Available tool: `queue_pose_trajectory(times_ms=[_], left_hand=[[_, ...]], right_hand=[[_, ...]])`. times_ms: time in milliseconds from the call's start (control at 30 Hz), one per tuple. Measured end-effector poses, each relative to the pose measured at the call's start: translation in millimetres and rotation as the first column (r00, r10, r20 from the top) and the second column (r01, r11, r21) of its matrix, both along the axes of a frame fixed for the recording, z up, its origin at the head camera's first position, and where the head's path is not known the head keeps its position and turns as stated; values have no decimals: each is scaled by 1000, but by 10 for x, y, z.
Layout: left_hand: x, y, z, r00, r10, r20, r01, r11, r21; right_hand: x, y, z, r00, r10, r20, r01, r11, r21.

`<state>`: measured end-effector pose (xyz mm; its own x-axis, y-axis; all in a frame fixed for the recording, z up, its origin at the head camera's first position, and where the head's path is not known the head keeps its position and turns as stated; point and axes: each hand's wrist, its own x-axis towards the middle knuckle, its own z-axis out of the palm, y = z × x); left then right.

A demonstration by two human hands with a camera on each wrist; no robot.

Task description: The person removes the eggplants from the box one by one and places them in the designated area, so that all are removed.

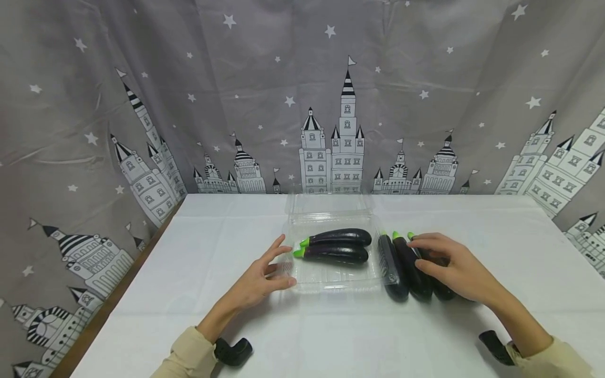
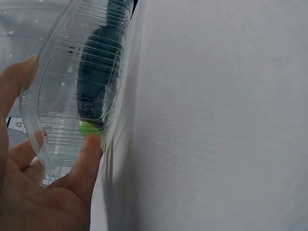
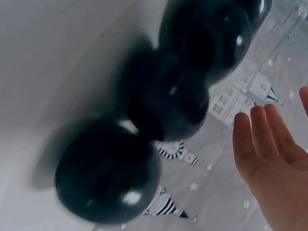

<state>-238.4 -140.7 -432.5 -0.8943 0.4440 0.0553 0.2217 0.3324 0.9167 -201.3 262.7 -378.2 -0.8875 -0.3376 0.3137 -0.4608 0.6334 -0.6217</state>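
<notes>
A clear plastic clamshell container lies open in the middle of the white table. Two dark purple eggplants lie in it with their green stems pointing left. My left hand touches the container's left end with relaxed fingers; in the left wrist view its thumb presses on the container wall near a green stem. Three more eggplants lie side by side just right of the container. My right hand hovers over the rightmost one, fingers straight, holding nothing.
A grey curtain printed with castles and stars hangs behind the table. The table's left edge runs close to the curtain. Bare white cloth stretches to the right and in front of the container.
</notes>
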Motion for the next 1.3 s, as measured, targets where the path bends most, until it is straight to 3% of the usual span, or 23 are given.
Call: queue_pose_trajectory(times_ms=[167,300,567,667,1300], left_hand=[[1,-14,4,1000,-3,1,3,1000,11],[12,-14,33,1000,-8,9,8,1000,10],[128,41,274,999,-12,39,12,1000,5],[137,51,299,999,-13,45,13,1000,-13],[129,60,262,999,-11,43,11,1000,10]], right_hand=[[-41,-154,1,999,32,30,-31,999,-23],[-65,-220,27,999,48,6,-48,999,-6],[-128,-402,74,997,83,-7,-83,997,10],[-157,-499,74,993,113,-11,-113,994,-7],[-456,-1099,-15,980,195,46,-197,980,32]])
